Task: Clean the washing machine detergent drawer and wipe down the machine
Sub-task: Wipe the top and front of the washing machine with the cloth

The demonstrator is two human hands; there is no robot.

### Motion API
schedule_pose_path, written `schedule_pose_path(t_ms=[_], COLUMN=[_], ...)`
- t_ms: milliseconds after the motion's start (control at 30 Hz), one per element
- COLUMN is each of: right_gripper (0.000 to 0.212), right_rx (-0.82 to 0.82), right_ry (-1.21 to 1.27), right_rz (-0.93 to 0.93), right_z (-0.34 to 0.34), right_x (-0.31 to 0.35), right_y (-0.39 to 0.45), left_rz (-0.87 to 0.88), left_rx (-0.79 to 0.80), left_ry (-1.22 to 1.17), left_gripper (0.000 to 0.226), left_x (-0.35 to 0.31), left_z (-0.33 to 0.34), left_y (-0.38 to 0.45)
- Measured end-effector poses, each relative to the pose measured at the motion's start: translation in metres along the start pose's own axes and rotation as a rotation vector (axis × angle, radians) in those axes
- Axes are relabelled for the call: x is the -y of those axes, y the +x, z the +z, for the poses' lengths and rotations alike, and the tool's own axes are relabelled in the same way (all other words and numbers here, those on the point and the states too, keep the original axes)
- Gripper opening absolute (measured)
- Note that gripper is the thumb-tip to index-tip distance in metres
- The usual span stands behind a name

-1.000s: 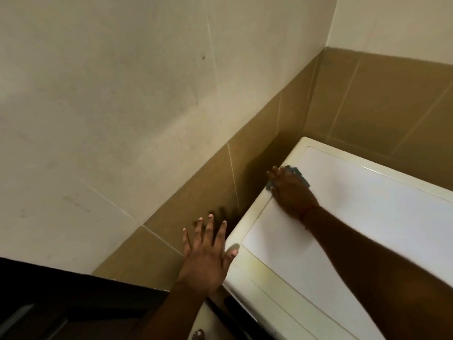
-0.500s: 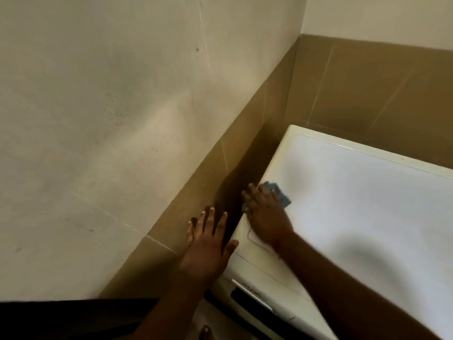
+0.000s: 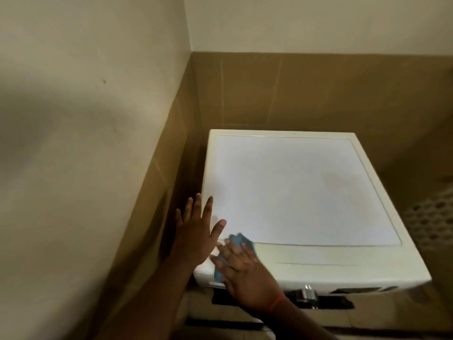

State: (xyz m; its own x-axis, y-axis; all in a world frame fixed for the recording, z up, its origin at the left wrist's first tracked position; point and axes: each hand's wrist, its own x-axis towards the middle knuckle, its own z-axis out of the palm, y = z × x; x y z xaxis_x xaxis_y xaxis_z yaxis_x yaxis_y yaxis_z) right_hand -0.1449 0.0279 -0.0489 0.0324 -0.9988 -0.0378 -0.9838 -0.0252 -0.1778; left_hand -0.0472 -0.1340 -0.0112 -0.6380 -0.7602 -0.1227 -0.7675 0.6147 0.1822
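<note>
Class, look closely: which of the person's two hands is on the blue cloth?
The right hand: it presses the blue cloth on the washing machine's front left corner. The left hand is spread open, holding nothing.

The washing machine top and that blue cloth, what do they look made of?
Washing machine top: likely a smooth white laminate panel in a cream, probably plastic, frame; flat with a faint sheen. Blue cloth: soft fabric, perhaps microfibre; it crumples under the right hand.
</note>
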Motion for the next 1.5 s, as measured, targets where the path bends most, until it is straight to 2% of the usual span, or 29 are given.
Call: schedule_pose_path(t_ms=[133,233,367,533,667,800,967,1100,1200,1333,1500], right_gripper=[0.057,0.055,0.053,0.051,0.053,0.054,0.058,0.056,0.058,0.055,0.054], right_rx=[0.011,-0.006,-0.059,-0.034,-0.025,-0.014,0.03,-0.007,-0.05,-0.02,0.028], right_ry=[-0.027,0.047,0.083,0.026,-0.051,0.005,0.028,0.025,0.03,0.027,0.007], right_rz=[0.232,0.309,0.253,0.141,0.228,0.27,0.079,-0.018,0.041,0.129,0.144], right_z=[0.004,0.0,0.004,0.004,0.003,-0.001,0.0,0.003,-0.006,-0.016,-0.019], right_x=[-0.017,0.005,0.035,-0.002,-0.05,-0.043,-0.024,-0.068,-0.126,-0.199,-0.229], right_y=[-0.042,-0.022,0.019,-0.014,-0.068,-0.057,-0.011,-0.043,-0.098,-0.165,-0.184], left_rz=[0.072,0.085,0.093,0.079,0.035,0.001,-0.022,-0.059,-0.088,-0.093,-0.096], left_rx=[0.024,0.035,0.054,0.044,0.068,0.044,0.06,0.059,0.039,0.056,0.031], left_ry=[0.011,0.017,0.034,0.044,0.046,0.048,0.065,0.077,0.047,0.045,0.021], left_gripper=[0.098,0.102,0.105,0.103,0.091,0.095,0.103,0.101,0.099,0.098,0.094], left_x=[-0.011,-0.018,-0.027,-0.03,-0.036,-0.051,-0.082,-0.1,-0.115,-0.143,-0.16], left_z=[0.005,0.007,0.013,0.011,0.009,0.015,0.023,0.028,0.034,0.044,0.042], left_y=[-0.002,-0.002,-0.003,-0.004,-0.007,-0.015,-0.021,-0.021,-0.023,-0.028,-0.029])
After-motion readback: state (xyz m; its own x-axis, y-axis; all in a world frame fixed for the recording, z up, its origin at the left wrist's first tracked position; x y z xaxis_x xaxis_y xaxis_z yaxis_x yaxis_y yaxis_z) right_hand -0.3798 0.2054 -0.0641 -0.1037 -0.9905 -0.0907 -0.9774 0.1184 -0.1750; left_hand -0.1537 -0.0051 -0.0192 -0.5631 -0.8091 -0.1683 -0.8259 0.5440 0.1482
